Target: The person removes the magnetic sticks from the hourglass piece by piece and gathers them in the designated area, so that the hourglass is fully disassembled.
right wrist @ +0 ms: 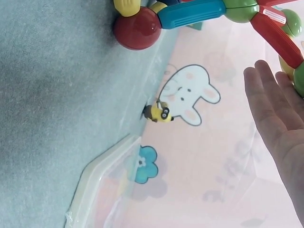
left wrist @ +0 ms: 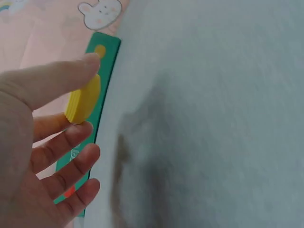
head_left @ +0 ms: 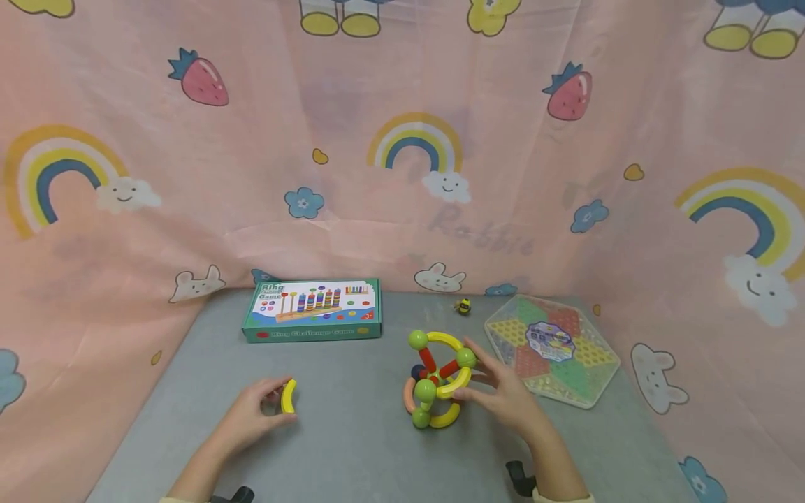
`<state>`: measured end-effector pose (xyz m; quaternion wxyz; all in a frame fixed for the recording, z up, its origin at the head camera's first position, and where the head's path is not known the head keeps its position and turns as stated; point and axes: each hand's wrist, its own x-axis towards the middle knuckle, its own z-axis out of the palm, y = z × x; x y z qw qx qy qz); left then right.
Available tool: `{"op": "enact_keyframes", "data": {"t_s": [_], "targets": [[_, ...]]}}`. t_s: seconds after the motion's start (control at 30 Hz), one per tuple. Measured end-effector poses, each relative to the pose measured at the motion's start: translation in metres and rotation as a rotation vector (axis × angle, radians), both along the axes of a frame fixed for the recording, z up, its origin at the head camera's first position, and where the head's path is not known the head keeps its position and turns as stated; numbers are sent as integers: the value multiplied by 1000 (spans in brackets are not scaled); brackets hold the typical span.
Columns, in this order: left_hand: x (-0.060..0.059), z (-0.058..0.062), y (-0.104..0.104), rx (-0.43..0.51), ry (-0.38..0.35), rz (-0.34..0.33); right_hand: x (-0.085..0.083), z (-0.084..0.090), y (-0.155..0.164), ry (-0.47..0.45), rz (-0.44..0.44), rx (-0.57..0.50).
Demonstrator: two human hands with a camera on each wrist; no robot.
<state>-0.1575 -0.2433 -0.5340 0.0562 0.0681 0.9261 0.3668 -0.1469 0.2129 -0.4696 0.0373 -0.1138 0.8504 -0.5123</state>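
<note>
We see the yellow curved piece (head_left: 288, 395) pinched in the left hand (head_left: 251, 413), low over the grey worktop (head_left: 352, 447) at its near left. The left wrist view shows what the head view does not: the thumb (left wrist: 57, 78) presses on top of the ribbed yellow piece (left wrist: 83, 99) and a finger supports it from below, the other fingers loosely spread beneath.

To the right, near the middle of the worktop, stands the ball-and-rod structure (head_left: 437, 377), built of green balls with yellow arcs and red rods. The right hand (head_left: 503, 395) rests against its right side with its fingers fairly straight and relaxed, touching a yellow arc and a green ball. From the right wrist view we make out parts hidden from the head camera: a red ball (right wrist: 137, 29) resting on the worktop and a blue rod (right wrist: 190, 13) joined to it, with the open palm (right wrist: 275, 118) alongside.

Behind the left hand, well apart, lies the closed green game box (head_left: 312, 309); its contents are hidden. Right of the structure, just beside the right hand, lies the hexagonal checkers board (head_left: 553, 347) under a clear cover, with coloured fields inside. A small yellow toy figure (head_left: 463, 305) stands at the back edge, against the pink curtain (head_left: 402, 175) that surrounds the worktop.
</note>
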Motion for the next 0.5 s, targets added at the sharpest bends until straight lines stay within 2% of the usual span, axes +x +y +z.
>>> {"op": "enact_keyframes", "data": {"t_s": [0.1, 0.33, 0.5], "targets": [[1, -4, -2, -14, -14, 2, 0, 0, 0, -9, -3, -7], [0, -14, -1, -92, -9, -60, -1, 1, 1, 15, -9, -19], [4, -18, -3, -112, -33, -56, 0, 0, 0, 0, -1, -42]]}}
